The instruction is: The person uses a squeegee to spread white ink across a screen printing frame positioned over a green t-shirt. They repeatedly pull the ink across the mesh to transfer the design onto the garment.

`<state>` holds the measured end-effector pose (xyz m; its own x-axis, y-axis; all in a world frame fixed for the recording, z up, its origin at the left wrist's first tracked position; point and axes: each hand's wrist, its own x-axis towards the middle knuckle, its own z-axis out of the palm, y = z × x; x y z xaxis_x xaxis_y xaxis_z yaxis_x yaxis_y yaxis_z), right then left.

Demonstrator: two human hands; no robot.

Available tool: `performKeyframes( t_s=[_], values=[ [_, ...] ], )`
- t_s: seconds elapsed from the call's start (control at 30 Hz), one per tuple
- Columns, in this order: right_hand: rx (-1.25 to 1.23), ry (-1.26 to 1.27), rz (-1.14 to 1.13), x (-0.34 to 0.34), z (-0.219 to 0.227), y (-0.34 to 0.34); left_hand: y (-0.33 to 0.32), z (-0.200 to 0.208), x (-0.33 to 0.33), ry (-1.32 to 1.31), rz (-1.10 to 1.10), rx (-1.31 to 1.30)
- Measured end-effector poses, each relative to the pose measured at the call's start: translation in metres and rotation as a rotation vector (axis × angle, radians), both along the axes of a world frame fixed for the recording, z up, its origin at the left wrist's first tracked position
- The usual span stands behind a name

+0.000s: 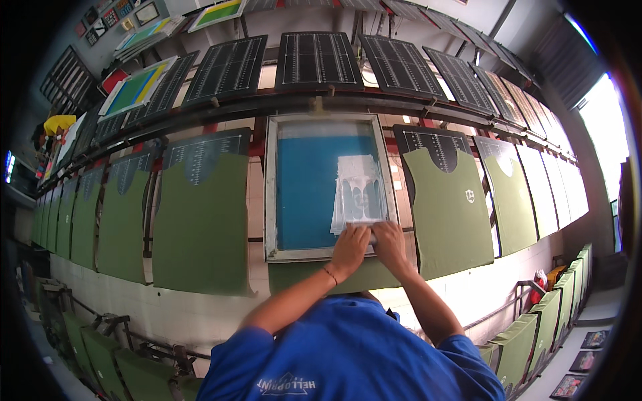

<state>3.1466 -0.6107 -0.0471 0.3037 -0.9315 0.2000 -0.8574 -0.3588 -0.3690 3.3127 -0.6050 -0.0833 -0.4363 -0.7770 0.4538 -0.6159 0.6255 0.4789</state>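
A screen-printing frame (271,194) with blue mesh (304,187) lies in front of me, over a green T-shirt whose near edge shows below it. White ink (358,167) is smeared in a tall patch on the right part of the mesh. At the near end of that patch, both hands grip a squeegee (372,238), mostly covered by my fingers. My left hand (351,247) is closed on its left side, with a thin band round the wrist. My right hand (390,244) is closed on its right side, close against the left.
Green T-shirts (200,227) lie stretched on black boards along both sides; the shirt (451,214) to the right bears a small white print. Black boards (319,60) line the far side of a metal rail (294,101). Another screen frame (137,87) rests at the far left.
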Motion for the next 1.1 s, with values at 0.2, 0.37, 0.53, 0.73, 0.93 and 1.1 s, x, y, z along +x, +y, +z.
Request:
performKeyframes(
  t_s=[0.2, 0.37, 0.53, 0.73, 0.93, 1.1],
  values=[
    [0.103, 0.082, 0.014, -0.003, -0.002, 0.044, 0.036, -0.005, 0.028, 0.068, -0.090, 0.061],
    [0.159, -0.184, 0.063, -0.021, 0.010, 0.041, 0.020, 0.005, 0.106, 0.190, 0.251, 0.102],
    [0.316, -1.044, -0.676, -0.076, -0.081, 0.019, 0.009, -0.033, 0.179, 0.312, 0.678, 0.132],
    [0.214, -1.002, -0.701, -0.061, -0.121, 0.003, 0.014, -0.085, 0.212, 0.424, 0.799, 0.431],
    [0.292, -0.976, -0.672, -0.070, -0.110, 0.006, 0.007, -0.059, 0.215, 0.496, 0.658, 0.626],
    [0.333, -1.153, -0.579, -0.081, -0.104, 0.011, 0.007, -0.015, 0.200, 0.608, 0.692, 0.589]
  ],
)
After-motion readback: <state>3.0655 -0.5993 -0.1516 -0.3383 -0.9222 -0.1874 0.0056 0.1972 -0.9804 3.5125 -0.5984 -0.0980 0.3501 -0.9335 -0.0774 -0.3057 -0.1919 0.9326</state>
